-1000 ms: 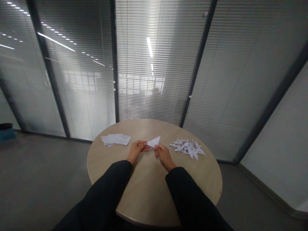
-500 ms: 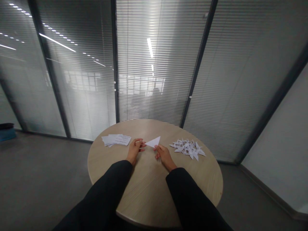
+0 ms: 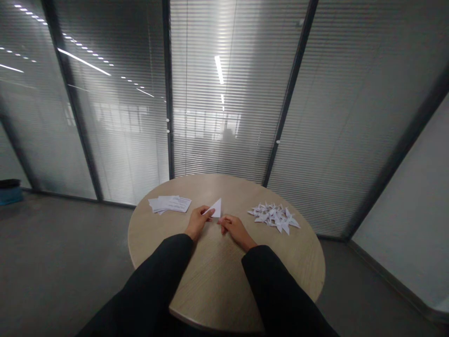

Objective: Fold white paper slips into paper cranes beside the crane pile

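A folded white paper triangle stands out from my left hand, which pinches its left part between thumb and fingers. Its point faces up and away from me. Just right of the paper's lower corner is my right hand, with fingers curled and drawn together. Whether its fingertips touch the paper or hold anything is too small to tell. Both hands are over the middle of the round wooden table.
A loose stack of white printed paper slips lies on the table's left side. To the right is a pile of folded white paper pieces with pointed ends. Beyond the table stands a glass partition with blinds. A blue bin is at far left.
The paper triangle has moved left into my left hand, which has closed on it and was open before. My right hand has let go of its right side and shifted slightly left.
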Demonstrator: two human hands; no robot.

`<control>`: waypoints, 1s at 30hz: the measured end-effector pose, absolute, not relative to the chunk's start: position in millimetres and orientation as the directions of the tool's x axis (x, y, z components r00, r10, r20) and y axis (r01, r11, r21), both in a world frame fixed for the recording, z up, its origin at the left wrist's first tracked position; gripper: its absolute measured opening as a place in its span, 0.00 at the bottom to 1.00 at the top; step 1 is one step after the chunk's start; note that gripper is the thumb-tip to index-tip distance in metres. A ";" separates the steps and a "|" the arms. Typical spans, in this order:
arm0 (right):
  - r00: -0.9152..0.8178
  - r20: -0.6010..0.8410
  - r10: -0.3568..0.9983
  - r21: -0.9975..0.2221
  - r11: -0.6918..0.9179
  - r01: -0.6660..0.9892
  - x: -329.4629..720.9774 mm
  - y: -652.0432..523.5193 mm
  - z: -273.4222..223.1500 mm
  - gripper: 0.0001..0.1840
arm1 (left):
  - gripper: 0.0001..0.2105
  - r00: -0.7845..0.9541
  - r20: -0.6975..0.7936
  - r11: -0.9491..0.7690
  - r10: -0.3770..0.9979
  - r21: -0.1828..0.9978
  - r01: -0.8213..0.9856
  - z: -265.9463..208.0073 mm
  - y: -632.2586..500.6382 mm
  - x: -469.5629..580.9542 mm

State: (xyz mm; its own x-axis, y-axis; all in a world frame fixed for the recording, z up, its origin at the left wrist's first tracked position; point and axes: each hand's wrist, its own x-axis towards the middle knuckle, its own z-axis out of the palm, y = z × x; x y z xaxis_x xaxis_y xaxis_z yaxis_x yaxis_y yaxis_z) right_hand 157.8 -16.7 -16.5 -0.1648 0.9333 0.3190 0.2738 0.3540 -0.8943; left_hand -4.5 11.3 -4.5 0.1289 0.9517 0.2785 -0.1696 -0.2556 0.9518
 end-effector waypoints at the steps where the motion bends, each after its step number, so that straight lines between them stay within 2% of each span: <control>1: -0.164 0.319 0.933 -0.896 0.353 0.270 157.8 -16.7 -15.9 0.12 | 0.20 0.126 0.271 -0.247 0.954 0.952 -0.179 -4.2 11.4 -4.8; 11: -0.129 0.311 0.941 -0.931 0.329 0.155 157.7 -18.5 -12.5 0.12 | 0.22 0.158 0.258 -0.224 0.953 0.953 -0.203 -0.8 6.8 -4.2; 19: -0.120 0.327 0.937 -0.926 0.343 0.158 156.0 -20.3 -9.8 0.12 | 0.23 0.187 0.238 -0.192 0.953 0.953 -0.235 0.8 4.9 -4.3; 26: -0.029 0.374 0.927 -0.888 0.367 0.276 157.4 -25.3 -3.1 0.11 | 0.21 0.287 0.185 -0.124 0.940 0.968 -0.218 0.9 0.4 -2.4; 30: 0.012 0.378 0.926 -0.902 0.365 0.231 159.4 -22.9 -5.4 0.12 | 0.21 0.313 0.176 -0.110 0.933 0.970 -0.217 0.7 -1.1 -1.9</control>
State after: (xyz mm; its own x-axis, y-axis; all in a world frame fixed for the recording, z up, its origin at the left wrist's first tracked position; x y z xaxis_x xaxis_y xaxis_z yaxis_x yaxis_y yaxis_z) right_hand 159.4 -22.9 -5.4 0.0122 0.9257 0.3780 0.2307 0.3653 -0.9019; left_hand -1.9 -1.1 0.7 0.3134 0.9331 0.1763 -0.2174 -0.1102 0.9698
